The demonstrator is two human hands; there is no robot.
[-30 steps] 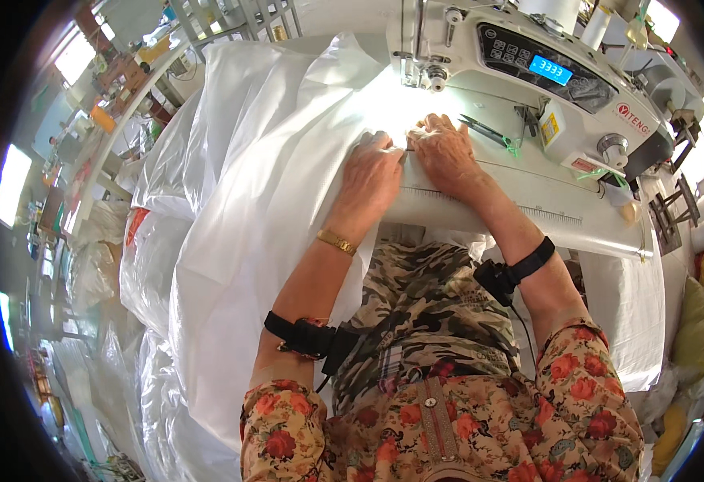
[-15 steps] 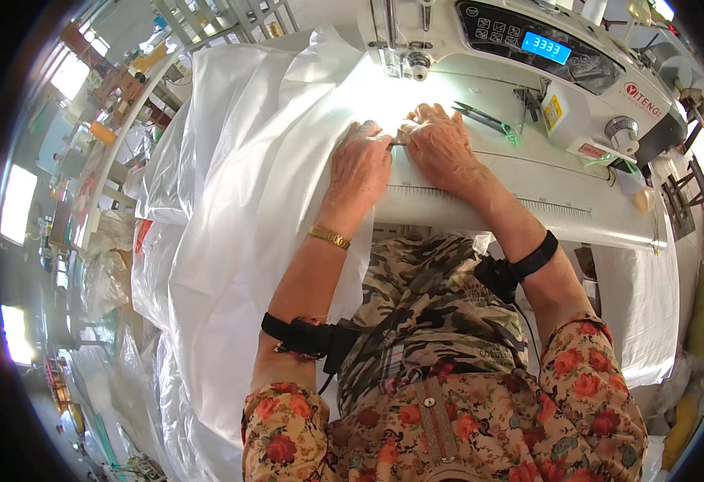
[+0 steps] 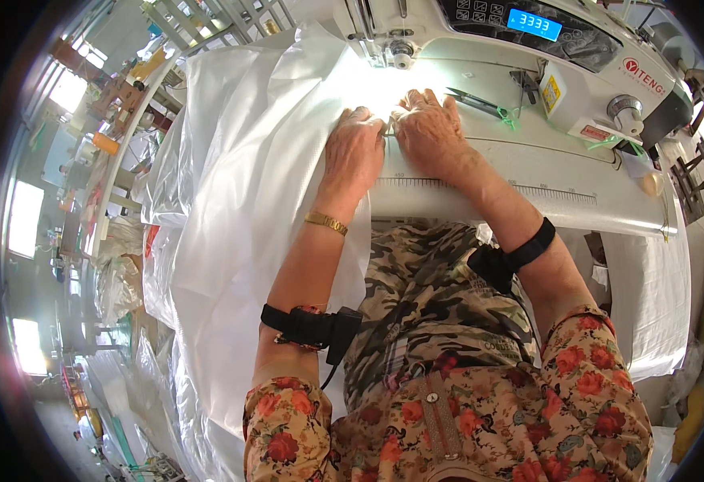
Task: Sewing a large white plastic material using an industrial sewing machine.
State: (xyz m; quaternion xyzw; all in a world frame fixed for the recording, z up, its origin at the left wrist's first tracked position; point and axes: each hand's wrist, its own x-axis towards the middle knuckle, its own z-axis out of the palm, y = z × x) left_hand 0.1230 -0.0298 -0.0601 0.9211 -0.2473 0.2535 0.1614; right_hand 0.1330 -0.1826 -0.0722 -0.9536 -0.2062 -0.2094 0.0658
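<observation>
A large white plastic-like sheet point(image 3: 239, 201) drapes over the left of the sewing table and hangs down beside my lap. Its right edge runs up to the sewing machine point(image 3: 420, 36), beneath whose lamp the glare washes out detail. My left hand point(image 3: 354, 153) lies on the sheet near that edge, fingers curled down on it. Close beside it, my right hand point(image 3: 431, 132) bends its fingers at the sheet's edge, just in front of the presser foot area. The two thumbs nearly meet. Both sets of fingertips are partly lost in the bright light.
To the right of my right hand lie dark thread snips point(image 3: 476, 103) with a green cord point(image 3: 508, 119). A ruler scale point(image 3: 557, 193) runs along the table's front. The machine's lit display point(image 3: 534, 25) is above. Metal racks point(image 3: 215, 24) stand at the back left.
The view has shifted a little, so the machine and table sit slightly differently in the picture. Both hands keep nearly the same place in front of the presser foot.
</observation>
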